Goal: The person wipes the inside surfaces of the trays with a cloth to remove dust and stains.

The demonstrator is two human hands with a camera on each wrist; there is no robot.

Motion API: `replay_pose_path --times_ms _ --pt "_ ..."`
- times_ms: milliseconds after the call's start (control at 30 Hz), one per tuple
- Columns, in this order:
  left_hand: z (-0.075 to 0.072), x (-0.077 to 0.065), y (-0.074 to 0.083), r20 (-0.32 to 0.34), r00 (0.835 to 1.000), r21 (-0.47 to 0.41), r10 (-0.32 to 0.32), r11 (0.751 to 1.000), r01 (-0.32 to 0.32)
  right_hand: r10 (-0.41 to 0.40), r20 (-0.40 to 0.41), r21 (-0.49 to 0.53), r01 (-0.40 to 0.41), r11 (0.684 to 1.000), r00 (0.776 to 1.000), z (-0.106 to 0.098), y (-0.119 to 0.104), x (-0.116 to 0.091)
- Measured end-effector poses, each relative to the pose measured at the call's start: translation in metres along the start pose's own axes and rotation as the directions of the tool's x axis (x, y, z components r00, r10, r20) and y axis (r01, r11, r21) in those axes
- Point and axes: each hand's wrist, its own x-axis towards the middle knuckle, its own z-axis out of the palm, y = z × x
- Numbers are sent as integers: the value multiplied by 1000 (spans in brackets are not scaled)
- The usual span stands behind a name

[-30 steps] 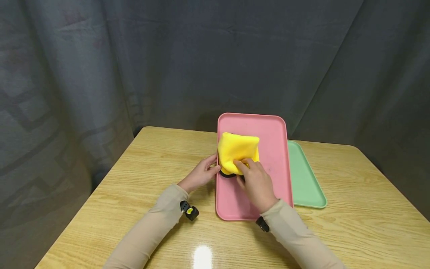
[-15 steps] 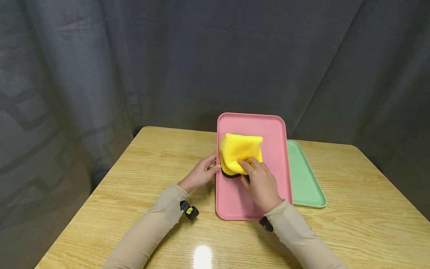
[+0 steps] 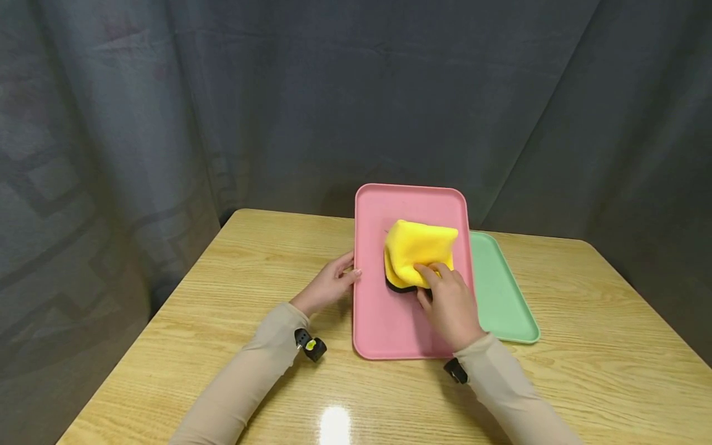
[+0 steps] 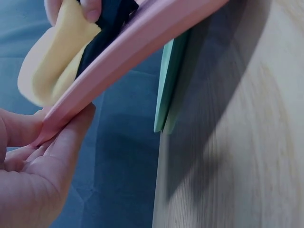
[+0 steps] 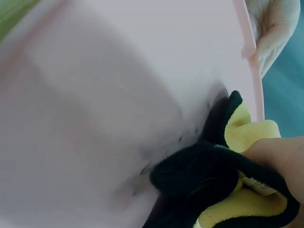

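Observation:
My left hand (image 3: pixel 328 287) grips a pink tray (image 3: pixel 384 327) by its left rim, thumb on the upper face and fingers underneath. In the left wrist view the tray is raised off the table and tilted. On its face lies a bunched cloth (image 3: pixel 419 244), yellow on one side and black on the other. My right hand (image 3: pixel 449 309) holds this cloth from the near side, fingertips pushed into its folds. Seen from the right wrist, the cloth's black side (image 5: pixel 190 171) faces the tray, beside small dark marks (image 5: pixel 180 138) on the pink surface.
A light green tray (image 3: pixel 500 296) lies on the wooden table (image 3: pixel 606 334), partly hidden behind the pink tray's right side. Dark grey curtains (image 3: pixel 356 93) hang beyond the table's far edge and along both sides.
My right hand has slid the cloth rightward over the pink tray, from the left rim toward the right side. The tray, still in my left hand, has shifted slightly left.

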Motion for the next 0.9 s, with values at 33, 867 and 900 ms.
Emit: replay_pose_path --times_ms 33,867,900 --pt "0 0 0 0 1000 0 -2 1000 2 6 2 -3 -6 1000 1000 -1 2 -1" --pt "0 0 3 2 1000 -1 0 1000 0 61 -15 -55 -62 997 998 -10 25 -5" --pt "0 0 3 4 1000 -3 0 1000 0 61 -13 -57 -62 996 998 -10 24 -5"
